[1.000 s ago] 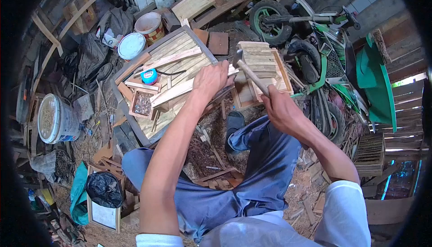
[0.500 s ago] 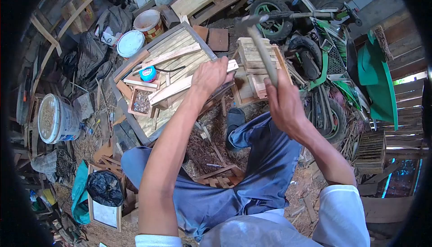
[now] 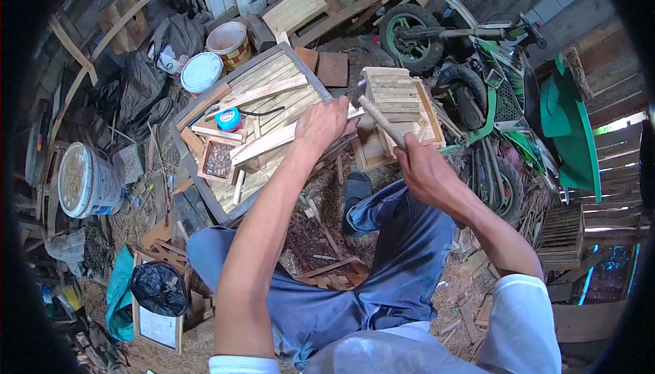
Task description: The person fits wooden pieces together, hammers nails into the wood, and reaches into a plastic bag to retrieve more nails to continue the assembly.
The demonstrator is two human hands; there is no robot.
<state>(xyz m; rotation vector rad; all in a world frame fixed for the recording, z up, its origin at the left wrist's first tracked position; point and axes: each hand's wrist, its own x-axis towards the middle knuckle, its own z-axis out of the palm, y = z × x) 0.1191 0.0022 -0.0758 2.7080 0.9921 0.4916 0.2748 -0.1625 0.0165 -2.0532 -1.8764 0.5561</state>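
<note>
My left hand [image 3: 321,126] is wrapped round a pale wooden piece [image 3: 269,143], which lies slanted over the slatted worktable [image 3: 308,75]. In my right hand [image 3: 428,171] is a hammer [image 3: 382,120], gripped by its wooden handle. Its head is close to the right end of the wooden piece, just beyond my left fingers. Near the wood's left end sits a small open wooden box [image 3: 218,160] of nails or similar small metal bits. A round blue item [image 3: 228,119] with a pink label rests behind it, beside loose wooden strips [image 3: 263,93].
Right of the worktable stands a stack of slatted wooden crates [image 3: 392,94]. A green motorbike [image 3: 491,94] is parked behind it. Buckets [image 3: 202,72] stand at the back left, and a larger white bucket [image 3: 89,182] at the left. Wood scraps litter the floor.
The hammer has swung down and left from its raised position, its head now near the wood's right end. My left hand keeps hold of the wooden piece.
</note>
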